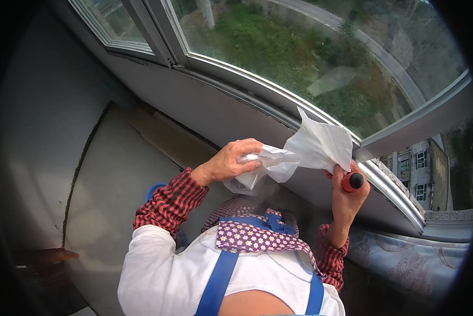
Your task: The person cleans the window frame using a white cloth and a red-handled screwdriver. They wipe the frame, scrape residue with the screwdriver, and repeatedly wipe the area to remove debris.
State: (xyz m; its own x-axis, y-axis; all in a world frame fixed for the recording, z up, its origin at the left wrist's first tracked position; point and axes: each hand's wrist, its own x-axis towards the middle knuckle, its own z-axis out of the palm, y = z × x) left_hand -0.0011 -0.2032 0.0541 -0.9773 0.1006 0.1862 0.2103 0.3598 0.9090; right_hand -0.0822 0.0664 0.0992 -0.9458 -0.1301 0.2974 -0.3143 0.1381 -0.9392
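Note:
My left hand (229,162) pinches a bunched end of a thin white sheet (319,138), perhaps paper or plastic film. Below those fingers hangs a piece of clear plastic (242,186); whether it belongs to the sheet I cannot tell. The sheet narrows in the middle and fans out against the window sill. My right hand (347,199) grips its other corner between thumb and fingers. That same hand also holds a red handle with a black end (352,182); the rest of this tool is hidden.
A sliding window with a metal frame (260,89) runs along the wall before me. At the right, an open gap shows a building (422,173) outside. Patterned fabric (410,260) lies below the sill. A blue container (154,190) is on the floor (102,189), partly behind my left sleeve.

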